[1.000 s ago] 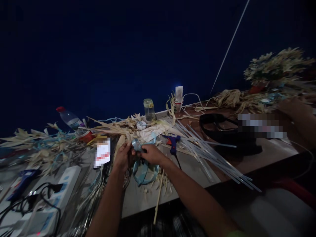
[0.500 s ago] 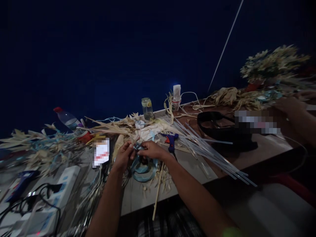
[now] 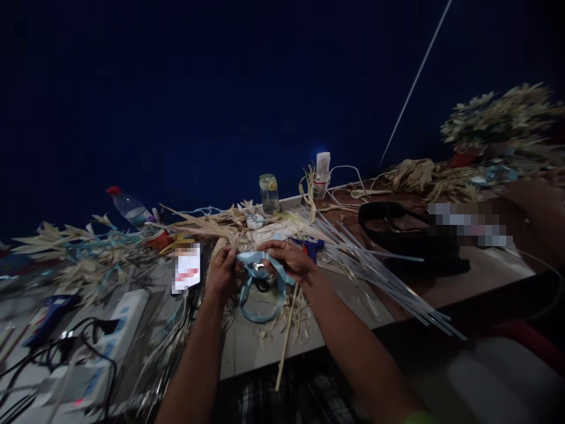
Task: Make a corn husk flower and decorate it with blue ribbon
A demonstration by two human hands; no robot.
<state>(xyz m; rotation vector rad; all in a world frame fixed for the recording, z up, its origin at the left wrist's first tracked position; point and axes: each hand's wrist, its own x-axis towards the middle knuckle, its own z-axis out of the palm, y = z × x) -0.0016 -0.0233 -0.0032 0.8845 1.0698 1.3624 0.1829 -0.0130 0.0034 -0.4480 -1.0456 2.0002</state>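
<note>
A strip of light blue ribbon or tape (image 3: 251, 258) is stretched between my two hands above the table. My left hand (image 3: 224, 272) has its fingers closed on one end of the strip. The fingers of my right hand (image 3: 289, 259) pinch the strip further along, where it bends down past the palm. Below them a loop of the same blue strip (image 3: 270, 318) hangs or lies over the tabletop; a dark round thing inside it is partly hidden. A purple-blue glue gun (image 3: 312, 246) lies just behind my right hand, partly covered by it.
Clear glue sticks (image 3: 384, 282) fan out at right near a black strap-like object (image 3: 388, 218). Dried husk pieces (image 3: 207, 224) lie behind my hands, with a glass jar (image 3: 269, 194) further back. A phone (image 3: 186, 268) and power strip (image 3: 128, 318) are at left. Another person's arm (image 3: 536, 206) shows at far right.
My hands have moved apart, drawing the blue strip out between them. The right hand has shifted right, now covering part of the glue gun. The view has shifted slightly.
</note>
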